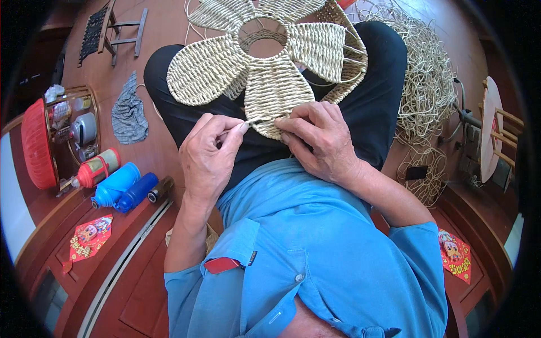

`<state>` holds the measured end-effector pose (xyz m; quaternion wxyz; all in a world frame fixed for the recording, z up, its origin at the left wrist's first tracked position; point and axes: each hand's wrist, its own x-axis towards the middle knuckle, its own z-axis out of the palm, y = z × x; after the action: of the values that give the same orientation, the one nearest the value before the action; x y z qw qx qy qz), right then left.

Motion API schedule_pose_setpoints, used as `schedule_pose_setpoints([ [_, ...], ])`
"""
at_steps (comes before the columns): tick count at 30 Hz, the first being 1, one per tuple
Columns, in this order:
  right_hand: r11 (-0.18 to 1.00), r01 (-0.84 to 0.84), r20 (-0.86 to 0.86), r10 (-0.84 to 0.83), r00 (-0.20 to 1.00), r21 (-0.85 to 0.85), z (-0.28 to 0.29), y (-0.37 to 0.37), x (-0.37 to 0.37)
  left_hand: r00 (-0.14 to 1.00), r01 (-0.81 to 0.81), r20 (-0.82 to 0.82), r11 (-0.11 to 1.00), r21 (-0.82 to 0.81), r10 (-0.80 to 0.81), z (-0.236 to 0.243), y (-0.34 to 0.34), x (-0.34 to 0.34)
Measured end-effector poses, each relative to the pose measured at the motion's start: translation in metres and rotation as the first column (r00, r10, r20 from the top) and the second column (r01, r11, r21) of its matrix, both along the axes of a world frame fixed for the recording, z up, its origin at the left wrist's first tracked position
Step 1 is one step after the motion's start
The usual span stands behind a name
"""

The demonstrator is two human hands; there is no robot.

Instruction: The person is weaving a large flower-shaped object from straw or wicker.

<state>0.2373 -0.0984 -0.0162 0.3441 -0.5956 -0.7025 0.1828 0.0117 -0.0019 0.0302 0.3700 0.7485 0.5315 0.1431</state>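
Observation:
Across my lap lies a flower-shaped woven straw piece (211,66) with broad petals round a ring-like open centre. Both hands are at the tip of its nearest petal (276,93). My left hand (211,146) pinches a short strand of straw cord (252,121) between thumb and forefinger at the petal's left edge. My right hand (321,138) grips the petal's right edge, fingers curled on top and the thumb at the rim. On the right, another petal (321,50) has loose cords stretching to a woven band behind it.
A big heap of loose straw cord (422,73) lies right of my knee. Leftward are a crumpled grey cloth (129,112), several flasks such as a light-blue one (116,185), and a red-covered rack (39,145). A wooden stool (491,129) stands far right; a chair (112,34) is upper left.

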Motion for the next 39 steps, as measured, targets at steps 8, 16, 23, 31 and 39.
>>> schedule_pose_setpoints([
  [8, 1.0, 0.007, -0.01, -0.007, 1.0, 0.018, -0.002, 0.0, 0.0, 0.986, 0.096, 0.115, 0.974, 0.207, -0.121, -0.023, -0.01, 0.002],
  [16, 1.0, 0.009, 0.003, -0.009, 1.0, 0.004, -0.001, -0.001, 0.001, 0.928, 0.364, -0.086, 0.827, 0.429, -0.363, -0.022, -0.005, 0.005],
  [23, 1.0, 0.0, -0.007, 0.0, 1.0, 0.005, -0.002, 0.0, 0.0, 0.855, 0.516, -0.307, 0.749, 0.416, -0.419, -0.008, -0.004, 0.015],
  [31, 1.0, 0.007, 0.026, -0.007, 1.0, -0.017, -0.001, -0.001, -0.002, 0.831, 0.523, -0.409, 0.778, 0.347, -0.377, 0.002, -0.01, 0.029],
  [39, 1.0, 0.017, 0.018, -0.017, 1.0, -0.011, -0.002, -0.003, -0.001, 0.911, 0.405, -0.242, 0.838, 0.365, -0.334, -0.007, -0.007, 0.03],
])
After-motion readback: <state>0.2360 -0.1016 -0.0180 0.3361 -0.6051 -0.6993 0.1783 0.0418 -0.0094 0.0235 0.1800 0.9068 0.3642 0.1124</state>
